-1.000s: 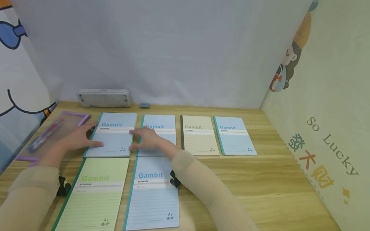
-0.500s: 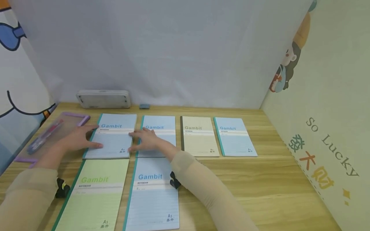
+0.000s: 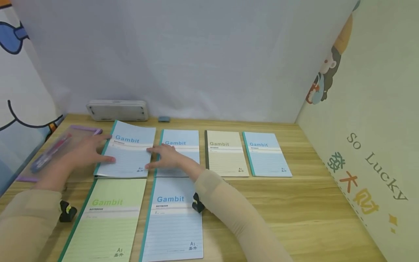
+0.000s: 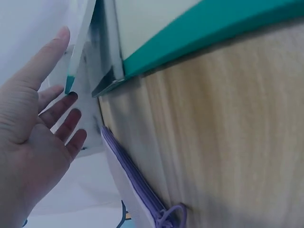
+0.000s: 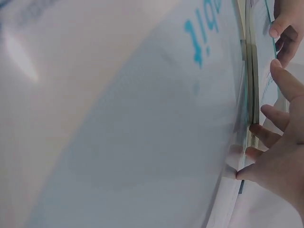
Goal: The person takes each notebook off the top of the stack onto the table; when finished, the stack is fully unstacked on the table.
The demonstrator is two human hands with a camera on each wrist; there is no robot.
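Note:
At the far left of the row lies a blue Gambit notebook (image 3: 134,160), its teal-spined left side raised. My left hand (image 3: 83,154) pinches that spine, thumb over the cover and fingers below. In the left wrist view the raised spine (image 4: 70,84) is apart from a dark-spined notebook (image 4: 109,83) beneath it. My right hand (image 3: 168,158) has its fingers spread against the right edge of the same stack, and the right wrist view shows its fingertips along the page edges (image 5: 253,90). A second blue notebook (image 3: 180,135) lies partly hidden under that hand.
In front lie a green notebook (image 3: 108,225) and another blue notebook (image 3: 176,225). To the right are a cream notebook (image 3: 226,156) and a blue one (image 3: 268,160). A purple-edged pouch with pens (image 3: 78,134), a white case (image 3: 118,111) and a small grey block (image 3: 164,119) stand behind.
The left side of the far-left blue notebook, flat before, has risen in my left hand's fingers, tilting the cover. My right hand has stayed at the stack's right edge.

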